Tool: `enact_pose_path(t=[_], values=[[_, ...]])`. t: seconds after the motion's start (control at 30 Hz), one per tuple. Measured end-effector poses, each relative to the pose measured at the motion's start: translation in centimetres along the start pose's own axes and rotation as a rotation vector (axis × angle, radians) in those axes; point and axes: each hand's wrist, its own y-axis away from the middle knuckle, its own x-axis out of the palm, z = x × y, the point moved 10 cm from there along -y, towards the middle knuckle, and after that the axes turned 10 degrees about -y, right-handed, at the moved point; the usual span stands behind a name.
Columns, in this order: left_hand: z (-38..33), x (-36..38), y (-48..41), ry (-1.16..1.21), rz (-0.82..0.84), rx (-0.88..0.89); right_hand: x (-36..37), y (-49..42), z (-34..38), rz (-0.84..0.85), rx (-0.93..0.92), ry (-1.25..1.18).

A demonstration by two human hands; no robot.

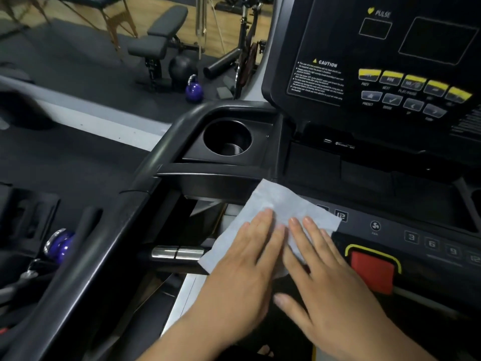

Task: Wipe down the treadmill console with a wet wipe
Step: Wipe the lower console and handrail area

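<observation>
1. The scene is being lit dimly and evenly, and the black plastic around the cup holder is being rendered almost without detail.
2. Soft highlights are being drawn along the handrail left of the cup holder, and a hard glint is being caught on the chrome grip below it.
3. The wipe, below and right of the cup holder, is being shown as the brightest area.
4. Far left of the cup holder, dark shapes are being smeared by motion blur.
5. Above and right of the cup holder, the display panel is being bent by wide-angle distortion, and its small print is being softened.
</observation>
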Motion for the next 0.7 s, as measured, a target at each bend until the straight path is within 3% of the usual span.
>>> enact_pose_path(t=[0.23,0.47,0.7], values=[[3.3,-0.1,-5.8,0.06,0.032,-0.135,-1.6,-3.8,-3.2,-0.027,0.098,0.058],[2.9,-0.2,-0.9,0.05,0.069,-0.224,0.2,-0.4,0.2,0.015,0.046,0.034],[3.4,0.7,-6.0,0.1,0.095,-0.248,-1.1,-3.9,-2.5,-0.01,0.083,0.049]])
